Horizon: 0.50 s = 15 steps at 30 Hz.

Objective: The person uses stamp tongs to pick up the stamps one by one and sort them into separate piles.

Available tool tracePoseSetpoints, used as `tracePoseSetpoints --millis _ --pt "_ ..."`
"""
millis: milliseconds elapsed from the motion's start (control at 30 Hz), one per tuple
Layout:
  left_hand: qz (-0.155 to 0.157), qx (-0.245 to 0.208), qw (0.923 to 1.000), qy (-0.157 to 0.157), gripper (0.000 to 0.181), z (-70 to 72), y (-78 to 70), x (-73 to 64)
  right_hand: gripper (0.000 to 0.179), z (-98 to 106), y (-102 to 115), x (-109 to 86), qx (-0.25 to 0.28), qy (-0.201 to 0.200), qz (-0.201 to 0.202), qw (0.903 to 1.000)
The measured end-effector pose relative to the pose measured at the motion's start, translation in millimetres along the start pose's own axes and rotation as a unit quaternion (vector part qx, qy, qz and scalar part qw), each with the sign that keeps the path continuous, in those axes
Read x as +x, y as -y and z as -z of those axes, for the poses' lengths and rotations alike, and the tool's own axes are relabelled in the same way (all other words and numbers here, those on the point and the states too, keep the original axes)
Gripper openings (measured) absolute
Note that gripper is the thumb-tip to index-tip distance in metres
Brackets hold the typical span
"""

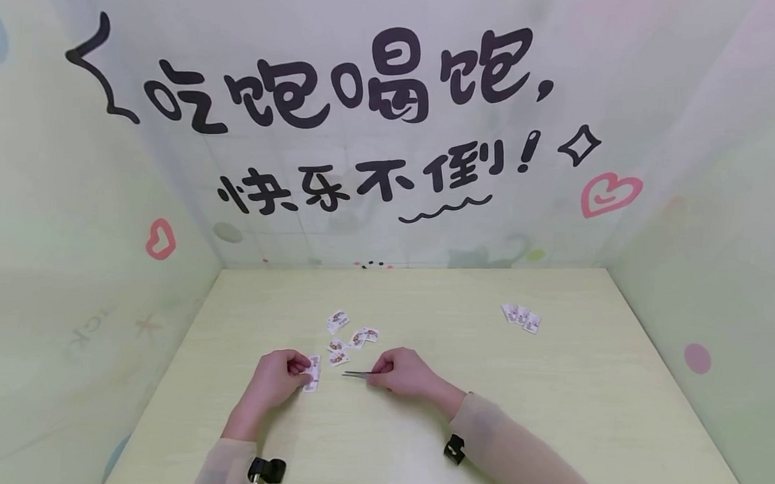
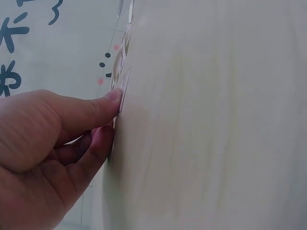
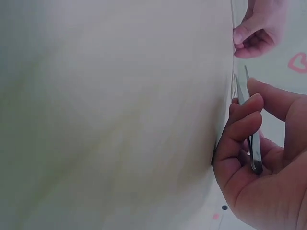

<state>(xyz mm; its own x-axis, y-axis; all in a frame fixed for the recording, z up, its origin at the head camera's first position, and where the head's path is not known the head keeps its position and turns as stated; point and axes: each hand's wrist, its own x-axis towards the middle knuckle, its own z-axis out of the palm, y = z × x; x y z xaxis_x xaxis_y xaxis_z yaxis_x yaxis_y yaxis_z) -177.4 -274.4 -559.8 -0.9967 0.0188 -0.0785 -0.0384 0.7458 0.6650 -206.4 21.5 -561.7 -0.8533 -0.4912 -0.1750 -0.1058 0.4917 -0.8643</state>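
Note:
In the head view, my left hand (image 1: 279,376) has its thumb and curled fingertips on a small white printed card (image 1: 314,374) on the table. The left wrist view shows this card edge-on, at the thumb tip of the left hand (image 2: 62,139). My right hand (image 1: 408,373) grips a pair of metal tweezers (image 1: 356,375), whose tips point left toward the card with a gap between them. Seen from the right wrist, the tweezers (image 3: 255,148) lie between thumb and fingers. Several loose cards (image 1: 337,346) with coloured prints lie just beyond both hands.
Three overlapping cards (image 1: 521,318) lie fanned at the back right of the pale table (image 1: 424,294). Printed fabric walls (image 1: 376,198) with large black characters enclose the table at the back and both sides. A black band (image 1: 267,471) sits at the left cuff.

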Motion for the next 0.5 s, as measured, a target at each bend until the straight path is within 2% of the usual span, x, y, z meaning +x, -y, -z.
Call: tracePoseSetpoints --millis 200,500 --pt "-0.004 0.003 1.0000 -0.001 0.017 1.7 1.1 -0.9 0.012 -16 13 10.6 -0.013 -0.009 0.011 0.9998" --pt "0.002 -0.004 1.0000 -0.001 0.016 -0.4 0.1 1.2 0.012 -33 26 19.5 -0.006 -0.031 0.002 0.9995"
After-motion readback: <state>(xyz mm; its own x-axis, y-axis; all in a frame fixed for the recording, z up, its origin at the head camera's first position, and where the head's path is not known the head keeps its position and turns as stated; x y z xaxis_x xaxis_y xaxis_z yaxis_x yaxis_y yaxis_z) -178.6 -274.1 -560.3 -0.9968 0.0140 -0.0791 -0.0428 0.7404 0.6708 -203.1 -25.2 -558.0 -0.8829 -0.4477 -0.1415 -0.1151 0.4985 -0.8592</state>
